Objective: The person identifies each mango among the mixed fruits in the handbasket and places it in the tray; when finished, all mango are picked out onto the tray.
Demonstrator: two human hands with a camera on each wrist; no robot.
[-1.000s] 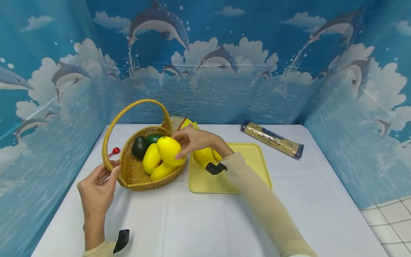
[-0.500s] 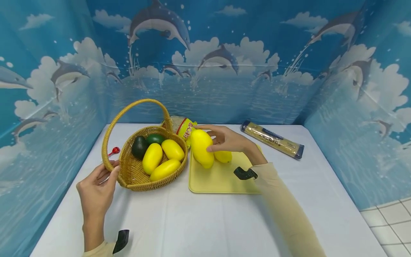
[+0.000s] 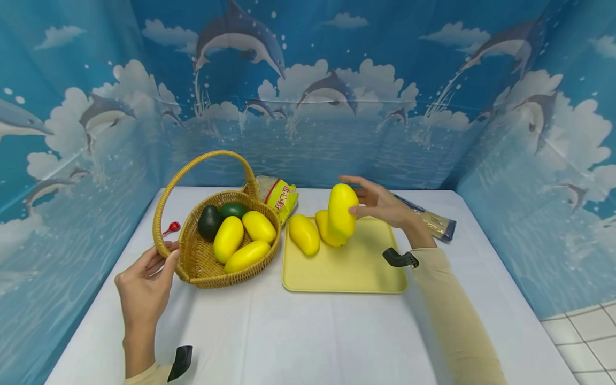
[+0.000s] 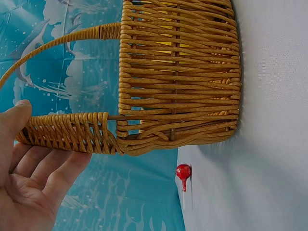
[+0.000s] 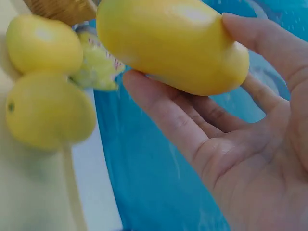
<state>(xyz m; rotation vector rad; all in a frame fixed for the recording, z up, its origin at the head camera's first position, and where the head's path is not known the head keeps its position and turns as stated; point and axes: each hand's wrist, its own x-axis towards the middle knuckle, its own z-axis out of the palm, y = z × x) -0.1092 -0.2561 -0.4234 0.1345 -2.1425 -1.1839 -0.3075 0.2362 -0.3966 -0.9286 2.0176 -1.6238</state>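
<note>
My right hand (image 3: 380, 206) holds a yellow mango (image 3: 343, 209) between thumb and fingers, above the yellow tray (image 3: 356, 272). Two more mangoes lie on that tray: one near its left edge (image 3: 304, 234), the other (image 3: 326, 227) partly hidden behind the held one. With my left hand (image 3: 146, 283) I pinch the foot of the handle (image 4: 62, 132) of a wicker basket (image 3: 207, 278). Inside the basket are two dark green avocados (image 3: 209, 222) and three yellow mangoes (image 3: 247, 256). The left wrist view shows the thumb on one side of the handle and fingers on the other.
A red lollipop (image 3: 171, 228) lies left of the basket. Behind the basket leans a yellow and clear packet (image 3: 280, 198). At the back right a long gold packet (image 3: 435, 224) is partly covered by my right hand. A dolphin-print curtain (image 3: 308, 133) encloses the white table.
My right hand has carried the mango from over the basket rightward to above the tray, uncovering the mangoes in the basket and on the tray. My left hand has stayed on the handle.
</note>
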